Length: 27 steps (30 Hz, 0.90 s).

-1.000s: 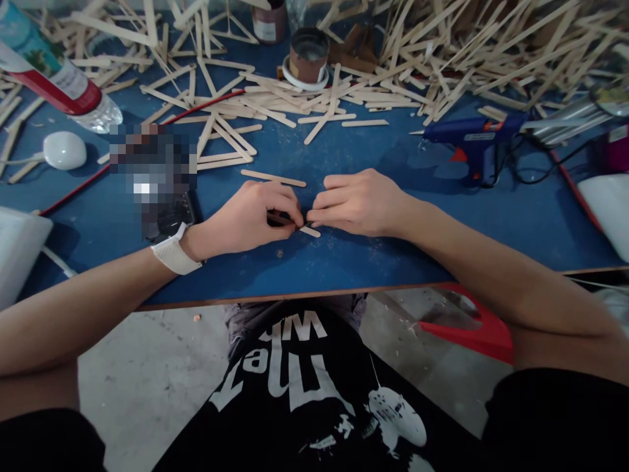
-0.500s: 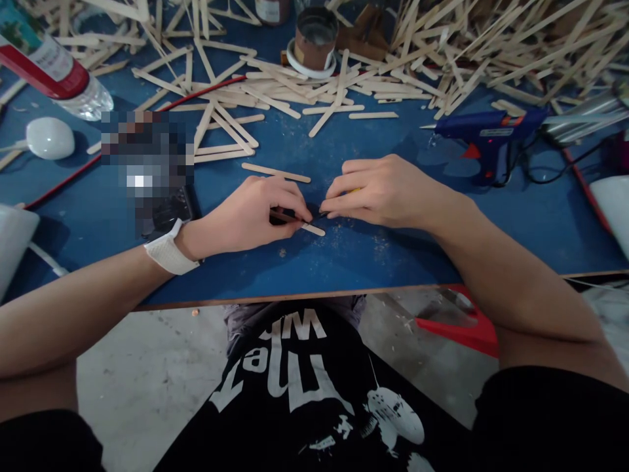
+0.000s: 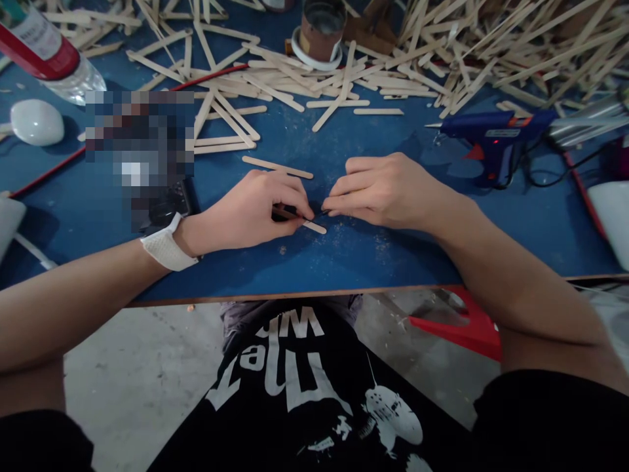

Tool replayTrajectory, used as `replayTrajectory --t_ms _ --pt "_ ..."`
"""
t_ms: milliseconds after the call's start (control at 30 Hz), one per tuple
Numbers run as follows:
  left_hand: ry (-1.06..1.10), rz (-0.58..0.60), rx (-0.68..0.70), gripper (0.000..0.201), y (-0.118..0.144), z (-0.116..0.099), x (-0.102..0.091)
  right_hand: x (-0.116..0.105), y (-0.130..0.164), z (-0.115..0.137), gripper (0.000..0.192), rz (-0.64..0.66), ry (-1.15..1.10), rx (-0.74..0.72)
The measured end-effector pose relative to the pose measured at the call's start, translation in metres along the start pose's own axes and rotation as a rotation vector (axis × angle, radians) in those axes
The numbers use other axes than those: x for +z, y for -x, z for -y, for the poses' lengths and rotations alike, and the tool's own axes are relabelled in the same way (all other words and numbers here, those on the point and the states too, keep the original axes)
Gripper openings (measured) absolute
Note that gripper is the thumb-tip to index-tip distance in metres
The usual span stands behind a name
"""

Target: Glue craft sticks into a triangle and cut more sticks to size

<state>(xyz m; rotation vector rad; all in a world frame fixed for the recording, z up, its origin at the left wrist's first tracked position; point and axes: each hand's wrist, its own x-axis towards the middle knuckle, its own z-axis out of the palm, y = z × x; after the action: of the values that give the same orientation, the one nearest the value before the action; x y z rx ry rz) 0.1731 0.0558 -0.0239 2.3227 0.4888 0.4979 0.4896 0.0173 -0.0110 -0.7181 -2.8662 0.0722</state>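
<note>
In the head view a short craft stick lies flat on the blue table, its near end pinched under the left hand, whose fingers are closed on it, while the right hand is closed on a thin dark tool just above the stick's free end. The stick is pale, flat wood with a rounded tip. Two hands work one stick; one loose stick lies just behind them, and one blue glue gun rests well to the right.
</note>
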Motion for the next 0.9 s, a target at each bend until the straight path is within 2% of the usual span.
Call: replayTrajectory --t_ms 400,700,900 --pt "-0.032 0.002 -0.003 0.020 0.000 -0.002 0.000 0.004 -0.002 0.000 0.029 -0.069 0.012 -0.017" --pt "0.040 0.037 -0.004 0.025 -0.002 -0.001 0.000 0.000 -0.001 -0.008 0.035 -0.042 -0.106 -0.048" --pt "0.026 0.020 0.033 0.029 -0.002 0.003 0.002 0.000 0.002 -0.014 0.034 -0.026 -0.136 -0.048"
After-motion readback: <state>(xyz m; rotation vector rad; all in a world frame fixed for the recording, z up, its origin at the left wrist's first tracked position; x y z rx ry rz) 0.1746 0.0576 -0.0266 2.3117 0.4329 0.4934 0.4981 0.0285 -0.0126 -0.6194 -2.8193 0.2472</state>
